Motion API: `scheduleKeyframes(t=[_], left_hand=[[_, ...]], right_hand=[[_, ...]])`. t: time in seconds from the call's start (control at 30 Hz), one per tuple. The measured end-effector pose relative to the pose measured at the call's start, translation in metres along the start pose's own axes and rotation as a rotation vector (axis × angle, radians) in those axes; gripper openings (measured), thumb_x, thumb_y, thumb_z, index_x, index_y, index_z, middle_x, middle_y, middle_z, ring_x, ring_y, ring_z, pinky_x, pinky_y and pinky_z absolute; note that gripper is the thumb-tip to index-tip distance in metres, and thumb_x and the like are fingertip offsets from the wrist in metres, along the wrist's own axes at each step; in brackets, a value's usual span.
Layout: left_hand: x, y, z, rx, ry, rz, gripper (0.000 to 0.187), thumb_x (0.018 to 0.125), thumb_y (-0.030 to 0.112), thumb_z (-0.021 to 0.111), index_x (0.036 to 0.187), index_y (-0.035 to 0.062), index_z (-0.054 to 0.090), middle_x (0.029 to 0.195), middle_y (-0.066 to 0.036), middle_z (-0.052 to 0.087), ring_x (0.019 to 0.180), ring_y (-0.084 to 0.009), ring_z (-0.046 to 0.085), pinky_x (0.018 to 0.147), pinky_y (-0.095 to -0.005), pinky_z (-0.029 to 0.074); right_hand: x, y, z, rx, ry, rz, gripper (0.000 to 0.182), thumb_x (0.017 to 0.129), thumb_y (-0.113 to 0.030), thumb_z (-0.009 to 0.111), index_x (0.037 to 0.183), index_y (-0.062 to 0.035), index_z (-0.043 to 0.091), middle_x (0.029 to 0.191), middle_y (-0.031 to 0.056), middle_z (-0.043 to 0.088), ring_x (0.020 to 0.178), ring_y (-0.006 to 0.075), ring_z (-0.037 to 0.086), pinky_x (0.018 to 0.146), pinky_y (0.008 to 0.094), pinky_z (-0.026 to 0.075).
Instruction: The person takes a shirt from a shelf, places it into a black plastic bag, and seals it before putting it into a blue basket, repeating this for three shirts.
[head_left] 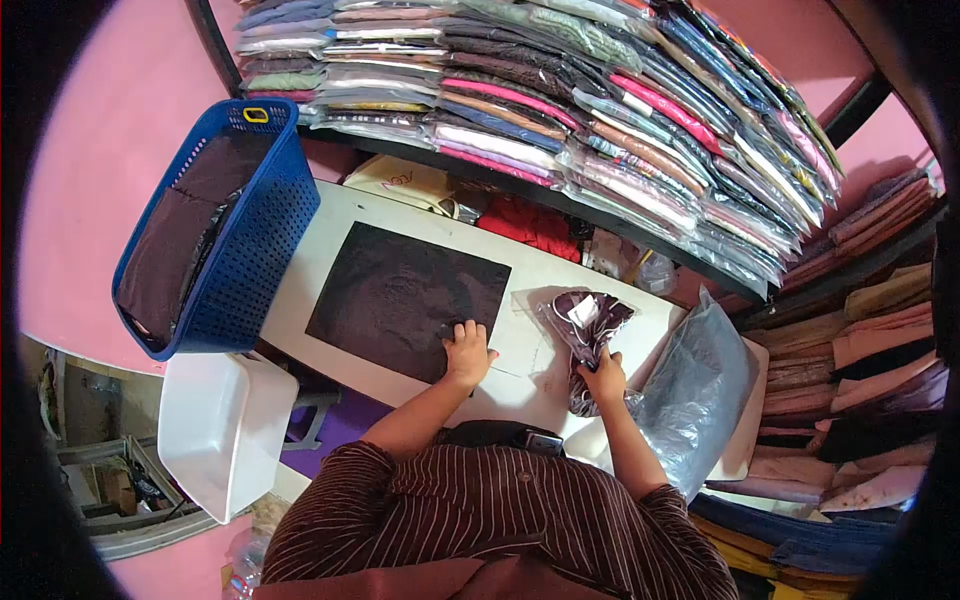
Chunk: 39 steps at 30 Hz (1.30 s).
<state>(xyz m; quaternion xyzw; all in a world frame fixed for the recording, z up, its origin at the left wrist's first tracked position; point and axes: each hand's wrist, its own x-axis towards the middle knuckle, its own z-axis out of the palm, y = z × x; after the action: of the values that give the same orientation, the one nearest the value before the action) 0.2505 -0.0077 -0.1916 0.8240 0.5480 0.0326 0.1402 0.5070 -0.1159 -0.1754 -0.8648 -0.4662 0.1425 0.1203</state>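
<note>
Fingers of your left hand (467, 354) lie spread, unclenched, on the dark sheet (400, 290); your right hand (605, 380) grasps the striped bundle (602, 328). Press evenly against creases; grip lightly.

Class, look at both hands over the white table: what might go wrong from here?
The flat, dark rectangular sheet might shift or crease if the left hand at its edge drags it. The crumpled dark cloth bundle could slip from the right hand or brush the bulging grey plastic bag.
</note>
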Motion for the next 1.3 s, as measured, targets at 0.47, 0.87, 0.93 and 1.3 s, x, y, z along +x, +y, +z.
scheduleKeyframes(t=[0.47, 0.87, 0.93, 1.3], left_hand=[[0.011, -0.094, 0.010, -1.028, 0.052, -0.222, 0.015, 0.088, 0.011, 0.051, 0.094, 0.0015, 0.061, 0.078, -0.008, 0.064, 0.072, -0.0180, 0.060, 0.066, -0.0328, 0.045], [-0.007, -0.104, -0.040, -1.137, 0.063, -0.187, 0.026, 0.091, 0.008, 0.048, 0.110, -0.0019, 0.062, 0.094, -0.012, 0.067, 0.084, -0.0175, 0.063, 0.076, -0.0279, 0.047], [-0.009, -0.103, -0.047, -0.932, 0.130, -0.124, 0.027, 0.090, 0.009, 0.049, 0.111, -0.0013, 0.062, 0.093, -0.016, 0.068, 0.082, -0.0207, 0.065, 0.075, -0.0295, 0.047], [-0.046, -0.065, -0.095, -0.505, 0.345, 0.002, 0.035, 0.085, 0.005, 0.050, 0.118, 0.0053, 0.060, 0.100, -0.024, 0.064, 0.089, -0.0371, 0.063, 0.077, -0.0430, 0.051]], right_hand=[[-0.006, -0.055, -0.032, 0.112, -0.042, -0.508, 0.052, 0.062, -0.013, 0.077, 0.110, -0.0071, 0.058, 0.100, 0.0158, 0.057, 0.092, 0.0366, 0.059, 0.079, 0.0422, 0.049], [-0.014, -0.127, -0.020, -0.288, -0.117, -0.746, 0.064, 0.065, -0.013, 0.071, 0.126, -0.0231, 0.055, 0.105, 0.0112, 0.054, 0.099, 0.0294, 0.056, 0.081, 0.0434, 0.046], [-0.015, -0.136, -0.018, -0.305, -0.189, -0.804, 0.064, 0.066, -0.014, 0.071, 0.127, -0.0238, 0.054, 0.108, 0.0122, 0.054, 0.101, 0.0303, 0.056, 0.083, 0.0439, 0.046], [0.008, -0.171, 0.020, -0.159, -0.466, -0.877, 0.060, 0.065, -0.024, 0.074, 0.122, -0.0196, 0.057, 0.105, 0.0181, 0.061, 0.094, 0.0331, 0.063, 0.083, 0.0430, 0.050]])
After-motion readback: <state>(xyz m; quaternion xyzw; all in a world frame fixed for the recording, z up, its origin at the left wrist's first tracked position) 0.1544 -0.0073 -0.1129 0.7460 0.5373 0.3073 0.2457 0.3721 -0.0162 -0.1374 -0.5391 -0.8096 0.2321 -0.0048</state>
